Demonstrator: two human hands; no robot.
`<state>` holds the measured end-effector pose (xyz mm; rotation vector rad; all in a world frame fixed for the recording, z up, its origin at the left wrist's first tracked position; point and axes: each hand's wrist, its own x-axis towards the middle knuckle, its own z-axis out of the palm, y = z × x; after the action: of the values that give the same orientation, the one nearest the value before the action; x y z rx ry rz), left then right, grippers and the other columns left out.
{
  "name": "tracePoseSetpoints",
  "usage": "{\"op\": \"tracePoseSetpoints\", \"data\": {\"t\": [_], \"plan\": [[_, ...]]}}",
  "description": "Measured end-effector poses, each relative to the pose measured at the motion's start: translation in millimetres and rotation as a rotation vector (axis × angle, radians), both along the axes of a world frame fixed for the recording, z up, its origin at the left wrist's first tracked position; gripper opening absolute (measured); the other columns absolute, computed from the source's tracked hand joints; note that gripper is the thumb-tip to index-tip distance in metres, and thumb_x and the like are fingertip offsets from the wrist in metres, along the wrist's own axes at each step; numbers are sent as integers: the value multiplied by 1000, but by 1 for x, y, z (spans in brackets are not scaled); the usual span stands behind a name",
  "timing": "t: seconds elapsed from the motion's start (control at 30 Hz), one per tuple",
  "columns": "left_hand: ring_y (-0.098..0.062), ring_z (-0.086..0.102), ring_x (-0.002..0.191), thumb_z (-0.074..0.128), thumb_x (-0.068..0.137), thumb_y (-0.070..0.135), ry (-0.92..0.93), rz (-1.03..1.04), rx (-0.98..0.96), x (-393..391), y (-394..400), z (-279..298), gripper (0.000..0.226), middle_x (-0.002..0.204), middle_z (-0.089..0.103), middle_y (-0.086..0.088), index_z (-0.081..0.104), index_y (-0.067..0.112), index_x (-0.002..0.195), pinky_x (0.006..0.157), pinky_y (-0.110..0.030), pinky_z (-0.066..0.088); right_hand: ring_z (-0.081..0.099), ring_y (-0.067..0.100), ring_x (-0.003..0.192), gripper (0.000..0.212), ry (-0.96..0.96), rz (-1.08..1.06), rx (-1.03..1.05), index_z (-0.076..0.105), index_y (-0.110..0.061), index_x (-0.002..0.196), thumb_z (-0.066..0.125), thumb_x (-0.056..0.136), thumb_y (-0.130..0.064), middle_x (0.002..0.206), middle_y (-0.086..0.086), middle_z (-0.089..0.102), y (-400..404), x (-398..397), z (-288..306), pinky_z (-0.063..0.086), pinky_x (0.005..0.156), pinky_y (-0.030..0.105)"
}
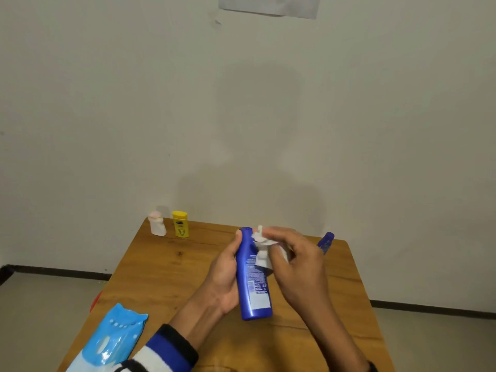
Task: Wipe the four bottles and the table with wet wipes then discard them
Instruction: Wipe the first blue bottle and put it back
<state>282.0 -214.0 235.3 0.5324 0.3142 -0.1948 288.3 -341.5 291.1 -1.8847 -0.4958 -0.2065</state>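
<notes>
Above the wooden surface [166,272], left hand [224,275] fingers clamp the blue bottle [253,277]; right hand [298,261] fingers pinch a wet wipe [261,244] against it.

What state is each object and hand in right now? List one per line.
Large blue bottle: held tilted, being wiped.
Wet wipe: crumpled against it.
Left hand: gripping bottle.
Right hand: holding wipe.
Yellow bottle: upright.
White bottle: upright.
Wipes pack: lying flat.

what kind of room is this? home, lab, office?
Probably a plain room at home, though I can't be sure: a small wooden table against a bare off-white wall, toiletry bottles such as the yellow squat bottle, and a blue wet-wipes pack.
</notes>
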Motion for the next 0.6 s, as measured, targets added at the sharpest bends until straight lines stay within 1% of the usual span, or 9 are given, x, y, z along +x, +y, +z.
{"op": "tracePoseSetpoints", "data": {"t": [0.07,0.13,0.17,0.23,0.3,0.4,0.47,0.53,0.6], "plan": [[-27,71,95,51,96,41,47,35,44,-3,-14,-2,45,108,72,-16,73,5,111,82,-38,57,59,-5,113,37,66,10,-142,72,-24,117,56,88,-7,122,-14,68,14,-1,-9,50,101,27],[-25,67,112,44,100,44,80,80,84,-2,-17,-7,49,125,68,-15,67,8,125,92,-39,53,49,-7,126,41,6,1,-226,66,-24,128,53,92,-6,135,-15,58,26,-17,-25,39,112,23],[-28,65,118,40,102,47,80,102,82,0,-14,-9,53,132,64,-14,62,8,130,96,-43,50,46,-6,130,42,-10,7,-245,64,-26,130,53,94,-8,139,-16,55,27,-29,-31,36,112,19],[-35,65,116,37,103,47,81,208,34,4,-5,-12,52,131,64,-12,53,7,132,97,-52,48,48,-4,131,41,6,33,-263,64,-28,130,55,92,-16,140,-14,56,15,-51,-40,38,107,13],[-40,69,105,37,104,45,73,320,6,6,8,-12,44,118,69,-12,50,9,128,93,-56,50,55,-6,123,35,73,60,-260,71,-30,120,58,88,-23,130,-14,65,-4,-64,-44,45,100,14],[-40,72,98,38,105,43,51,363,-54,9,25,-9,39,104,71,-13,51,9,120,87,-58,51,72,6,92,30,414,60,-68,80,-34,88,67,88,-6,94,-12,78,-26,-51,-30,57,78,22],[-39,71,99,39,105,42,51,371,-93,9,26,-5,39,99,71,-14,53,8,116,84,-58,53,75,16,81,27,573,6,138,80,-24,90,65,91,-1,87,-5,79,-32,-32,-15,58,65,26],[-38,71,100,41,104,42,74,361,-103,8,16,0,39,101,70,-14,54,8,116,83,-57,54,74,10,83,22,494,-61,233,78,-20,97,63,93,-4,91,-7,78,-29,-14,2,58,63,21],[-34,73,95,41,104,43,105,360,-111,12,5,4,38,102,70,-13,56,9,110,86,-55,54,72,4,88,23,382,-54,204,77,-22,100,62,94,-5,94,-12,77,-14,-5,5,57,70,18]]}}
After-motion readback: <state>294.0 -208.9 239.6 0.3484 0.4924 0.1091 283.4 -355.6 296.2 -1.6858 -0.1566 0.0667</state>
